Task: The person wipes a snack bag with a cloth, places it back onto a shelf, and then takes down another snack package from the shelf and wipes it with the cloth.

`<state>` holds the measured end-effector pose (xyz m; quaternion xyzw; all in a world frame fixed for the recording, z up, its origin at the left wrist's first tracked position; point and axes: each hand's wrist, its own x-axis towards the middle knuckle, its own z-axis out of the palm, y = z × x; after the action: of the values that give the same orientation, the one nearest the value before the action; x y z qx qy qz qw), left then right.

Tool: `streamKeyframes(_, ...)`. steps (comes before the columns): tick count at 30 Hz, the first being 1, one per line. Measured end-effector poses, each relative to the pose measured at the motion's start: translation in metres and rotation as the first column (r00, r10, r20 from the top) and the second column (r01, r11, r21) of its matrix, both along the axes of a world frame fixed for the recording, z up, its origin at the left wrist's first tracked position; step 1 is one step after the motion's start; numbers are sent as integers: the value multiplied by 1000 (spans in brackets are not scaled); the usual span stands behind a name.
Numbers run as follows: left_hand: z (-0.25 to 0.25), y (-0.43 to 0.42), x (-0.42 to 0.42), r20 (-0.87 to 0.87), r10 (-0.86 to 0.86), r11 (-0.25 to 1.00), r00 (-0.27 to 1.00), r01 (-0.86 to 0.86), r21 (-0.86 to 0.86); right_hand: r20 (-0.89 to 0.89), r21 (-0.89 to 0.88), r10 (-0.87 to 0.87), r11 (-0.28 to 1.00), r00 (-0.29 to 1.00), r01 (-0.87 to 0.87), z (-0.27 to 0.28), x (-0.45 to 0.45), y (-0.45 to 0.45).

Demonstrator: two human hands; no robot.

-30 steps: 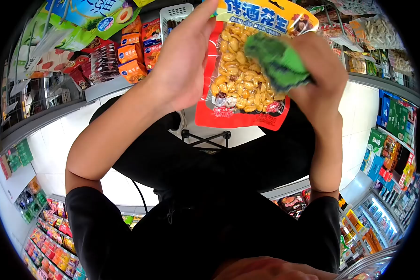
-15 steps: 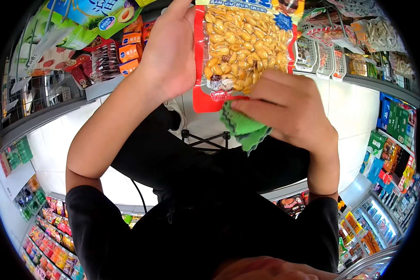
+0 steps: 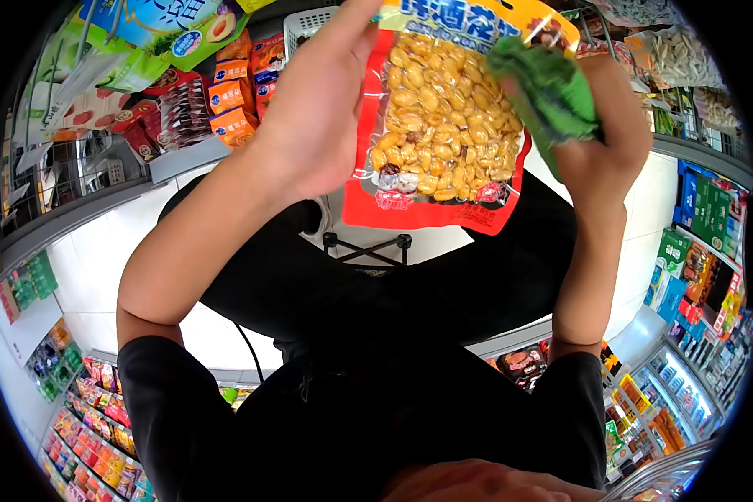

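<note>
A clear-fronted, red-edged bag of peanuts (image 3: 452, 121) is held up in front of me, its front facing me and slightly tilted. My left hand (image 3: 320, 117) grips it by the left edge, with most of the fingers hidden behind the bag. In my right hand (image 3: 615, 125) is a bunched green cleaning cloth (image 3: 552, 88), which lies over the upper right part of the bag. The fingers of that hand are closed round the cloth and partly blurred.
Shelf racks with orange snack packets (image 3: 230, 96) and a large green-blue bag (image 3: 171, 29) stand at the upper left. More bagged goods (image 3: 678, 58) hang at the upper right. Beyond my knees is a black folding frame (image 3: 368, 248). Stocked shelves (image 3: 96, 427) curve behind me.
My right hand has moved the cloth from the bag's lower edge up to its upper right corner. The bag has come a little lower and tilted, still in my left hand.
</note>
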<state>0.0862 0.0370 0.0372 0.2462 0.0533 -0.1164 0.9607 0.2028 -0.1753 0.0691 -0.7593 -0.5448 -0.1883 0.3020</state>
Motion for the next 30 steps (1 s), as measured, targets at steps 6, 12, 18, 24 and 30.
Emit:
streamKeyframes(6,-7,10,-2,18,7,995,1000,-5,-96,-149,-197,254,940,956,-280,5,-28,6)
streamKeyframes(12,6,11,1,-84,121,993,989,-122,1,-243,-286,370,856,897,-430,1,-38,4)
streamKeyframes(18,-2,17,6,-26,100,992,995,-102,-69,-154,-245,339,897,928,-369,2,-32,0)
streamKeyframes(24,-5,11,4,25,3,1000,1000,-3,19,-47,-162,80,983,996,-87,3,-8,-5)
streamKeyframes(30,2,5,4,-44,30,995,999,-26,97,-36,0,-155,988,987,155,0,1,-8)
